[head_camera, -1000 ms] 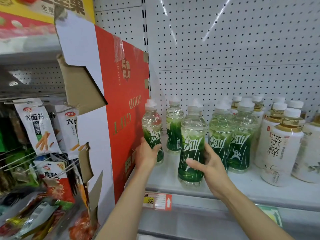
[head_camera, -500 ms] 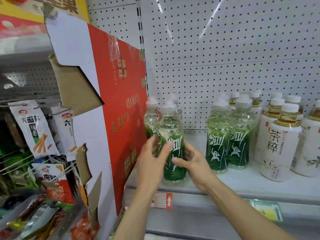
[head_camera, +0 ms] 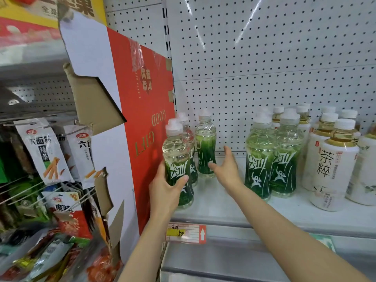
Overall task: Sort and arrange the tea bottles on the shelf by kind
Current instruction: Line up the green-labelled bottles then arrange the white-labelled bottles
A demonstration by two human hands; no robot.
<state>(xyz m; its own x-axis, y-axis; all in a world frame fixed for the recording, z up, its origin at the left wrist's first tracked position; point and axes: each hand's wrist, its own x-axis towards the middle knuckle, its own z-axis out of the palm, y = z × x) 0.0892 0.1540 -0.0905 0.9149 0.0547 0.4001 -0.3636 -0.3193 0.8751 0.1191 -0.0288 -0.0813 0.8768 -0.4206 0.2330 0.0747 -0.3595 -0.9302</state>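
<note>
A: What's worn on the arms?
B: Nothing visible. Both forearms are bare, no sleeves, entering from six o'clock.
A: And the left hand [head_camera: 165,192] and right hand [head_camera: 226,169]?
B: Bare too, no gloves.

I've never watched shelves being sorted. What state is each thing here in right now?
Left hand: grips front green bottle.
Front green bottle: upright, capped, held.
Right hand: open, holding nothing.
Back green bottle: upright, capped.
White-label bottles: upright, capped.
Red cardboard divider: standing, torn.
</note>
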